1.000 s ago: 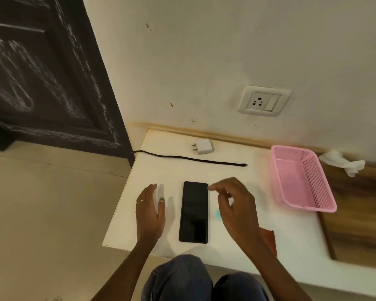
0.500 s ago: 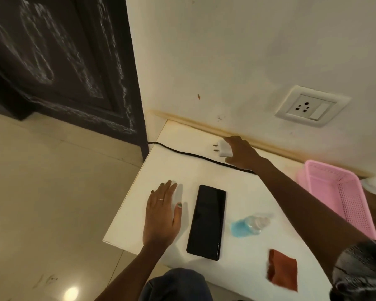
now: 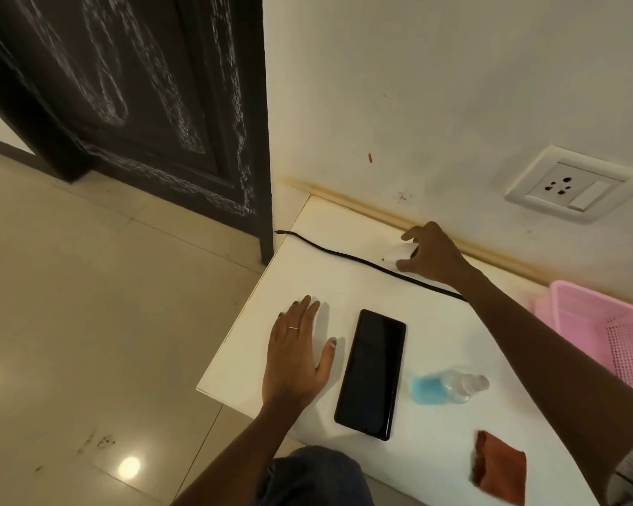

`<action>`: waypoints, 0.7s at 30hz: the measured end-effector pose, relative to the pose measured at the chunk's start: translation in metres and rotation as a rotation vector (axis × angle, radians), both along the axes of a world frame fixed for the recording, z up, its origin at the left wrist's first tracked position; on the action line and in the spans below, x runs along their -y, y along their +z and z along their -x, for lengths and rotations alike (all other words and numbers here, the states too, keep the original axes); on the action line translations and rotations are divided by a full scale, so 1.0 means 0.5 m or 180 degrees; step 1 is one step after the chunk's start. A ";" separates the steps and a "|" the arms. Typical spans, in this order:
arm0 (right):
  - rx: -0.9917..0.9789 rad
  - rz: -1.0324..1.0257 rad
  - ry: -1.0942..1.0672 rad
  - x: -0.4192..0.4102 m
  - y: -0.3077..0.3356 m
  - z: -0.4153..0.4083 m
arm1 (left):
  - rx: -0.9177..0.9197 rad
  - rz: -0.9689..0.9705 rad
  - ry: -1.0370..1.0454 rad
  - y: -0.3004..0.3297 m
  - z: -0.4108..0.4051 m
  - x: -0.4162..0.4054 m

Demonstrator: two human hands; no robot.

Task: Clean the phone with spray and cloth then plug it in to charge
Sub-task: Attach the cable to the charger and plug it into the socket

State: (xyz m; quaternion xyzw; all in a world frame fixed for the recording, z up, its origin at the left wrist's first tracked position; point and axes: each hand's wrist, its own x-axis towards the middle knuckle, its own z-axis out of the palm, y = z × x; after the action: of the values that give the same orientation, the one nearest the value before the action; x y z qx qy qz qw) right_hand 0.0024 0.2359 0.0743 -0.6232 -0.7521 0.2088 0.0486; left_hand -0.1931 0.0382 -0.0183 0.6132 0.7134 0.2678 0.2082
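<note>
A black phone (image 3: pixel 371 372) lies screen up on the white table (image 3: pixel 344 286). My left hand (image 3: pixel 296 356) rests flat on the table just left of it, fingers straight. My right hand (image 3: pixel 430 253) reaches to the back of the table and curls its fingers around the white charger adapter (image 3: pixel 399 254), which is partly hidden. A black cable (image 3: pixel 348 258) runs across the table in front of that hand. A clear spray bottle (image 3: pixel 446 388) with blue liquid lies on its side right of the phone. A rust-coloured cloth (image 3: pixel 499 469) lies near the front edge.
A white wall socket with a switch (image 3: pixel 570 186) sits on the wall above the table's back right. A pink plastic basket (image 3: pixel 607 326) stands at the right. A dark door (image 3: pixel 143 104) and tiled floor (image 3: pixel 88 304) lie to the left.
My right hand left the phone and reached back to the adapter, closing its fingers on it. The left hand stayed flat beside the phone. The camera swung left and closer.
</note>
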 end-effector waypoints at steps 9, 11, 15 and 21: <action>-0.0641 0.0042 0.0555 0.137 0.096 0.127 | 0.0067 0.0078 0.0145 0.004 -0.006 -0.002; -0.0659 0.0032 0.0692 0.179 0.101 0.161 | 0.0140 0.0073 0.0214 0.006 -0.008 0.000; -0.0487 0.0046 0.0758 0.251 0.083 0.205 | 0.0552 0.0137 0.0378 0.006 -0.010 -0.001; -0.0447 0.0131 0.0446 0.297 0.052 0.212 | 0.0634 0.0356 0.0521 -0.005 -0.007 -0.004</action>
State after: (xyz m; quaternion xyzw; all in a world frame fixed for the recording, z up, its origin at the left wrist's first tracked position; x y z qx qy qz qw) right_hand -0.1035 0.0874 0.1003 -0.5537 -0.7842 0.2703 0.0736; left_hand -0.1898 0.0403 -0.0208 0.5108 0.7506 0.3032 0.2893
